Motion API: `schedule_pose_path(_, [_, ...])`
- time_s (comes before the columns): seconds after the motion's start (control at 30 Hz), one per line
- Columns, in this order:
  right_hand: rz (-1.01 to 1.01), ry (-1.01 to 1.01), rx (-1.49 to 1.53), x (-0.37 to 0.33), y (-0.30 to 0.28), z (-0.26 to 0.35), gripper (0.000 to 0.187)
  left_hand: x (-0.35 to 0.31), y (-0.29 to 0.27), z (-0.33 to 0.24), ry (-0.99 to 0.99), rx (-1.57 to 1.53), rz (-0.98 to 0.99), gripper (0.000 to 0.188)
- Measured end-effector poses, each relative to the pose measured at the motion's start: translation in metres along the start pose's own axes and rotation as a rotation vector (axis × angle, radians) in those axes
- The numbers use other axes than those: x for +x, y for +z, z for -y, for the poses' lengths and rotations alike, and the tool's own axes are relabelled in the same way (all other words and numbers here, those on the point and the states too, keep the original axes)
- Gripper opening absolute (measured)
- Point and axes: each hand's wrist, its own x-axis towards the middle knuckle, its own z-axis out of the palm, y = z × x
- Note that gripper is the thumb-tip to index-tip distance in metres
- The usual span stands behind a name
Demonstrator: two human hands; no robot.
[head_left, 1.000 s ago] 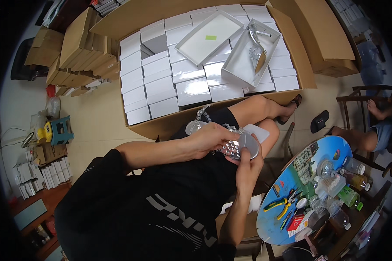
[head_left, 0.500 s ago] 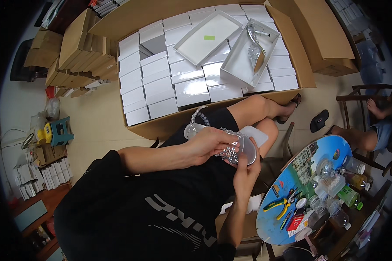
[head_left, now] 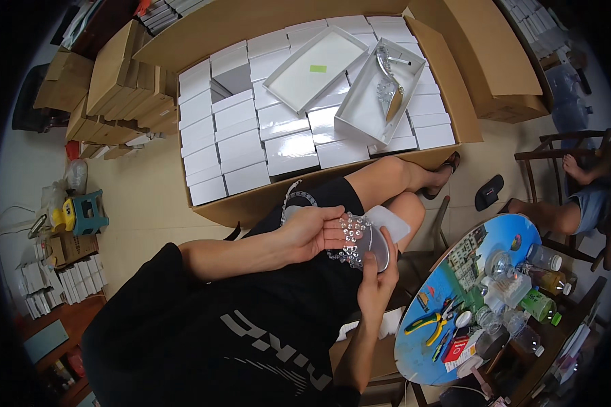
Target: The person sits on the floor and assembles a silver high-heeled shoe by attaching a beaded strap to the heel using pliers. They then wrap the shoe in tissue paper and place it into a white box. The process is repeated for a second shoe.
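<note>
Fingers (head_left: 334, 234) of the left hand (head_left: 304, 235): loosely extended, part open, tips at the studded strap; I see no firm pinch, and can't tell from where I stand how far they reach under it.
Fingers of the right hand (head_left: 379, 286): closed about the toe end, thumb on the grey insole (head_left: 379, 245), the others around the edge and mostly hidden beneath.
Rhinestone sandal: up over the lap, between the two hands, toe toward the right one, just beside a white rounded pad (head_left: 389, 222) on the thigh.
Weight: light, I'd judge; one hand should carry it easily.
Insole and sole: probably firm, smooth enough on top to slide under a dry thumb.
Studded strap (head_left: 351, 233): looks like clear, bendy plastic; it should give when pressed, with knobbly stones that might come loose if scraped.
Ankle strap (head_left: 303, 196): a thin loop standing out past the left hand, likely floppy and apt to snag.
Best hold: by the sole edges at the toe, thumb on top, keeping pressure off the stones.
Second sandal (head_left: 387, 85): lying in the open white shoe box (head_left: 361, 98), atop the packed carton (head_left: 227, 213), its slim heel showing.
</note>
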Motion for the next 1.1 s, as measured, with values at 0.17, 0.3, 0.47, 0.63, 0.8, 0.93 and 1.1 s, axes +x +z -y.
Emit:
schedule_pose_path(0.17, [-0.035,0.047,0.036,0.004,-0.007,-0.007,0.046,-0.003,0.0,0.001,0.035,0.037,0.045,0.03])
schedule_pose_path(0.3, [-0.041,0.108,0.154,0.006,-0.019,-0.004,0.045,-0.027,-0.001,-0.006,0.53,1.042,0.061,0.026])
schedule_pose_path(0.47, [0.009,0.272,0.195,0.009,-0.024,0.013,0.046,-0.018,0.011,-0.008,1.509,1.744,0.145,0.033])
schedule_pose_path(0.63, [0.037,0.323,0.263,0.011,-0.013,0.032,0.047,-0.009,0.001,-0.008,1.307,1.85,0.166,0.024])
schedule_pose_path(0.8, [0.061,0.345,0.26,0.012,-0.014,0.037,0.047,-0.01,0.003,-0.007,1.328,1.78,0.071,0.02])
schedule_pose_path(0.93, [0.071,0.348,0.26,0.012,-0.014,0.034,0.047,-0.011,0.001,-0.007,1.296,1.78,0.075,0.019])
schedule_pose_path(1.1, [0.05,0.362,0.256,0.013,-0.014,0.032,0.047,-0.014,0.004,-0.008,1.239,1.779,0.105,0.02])
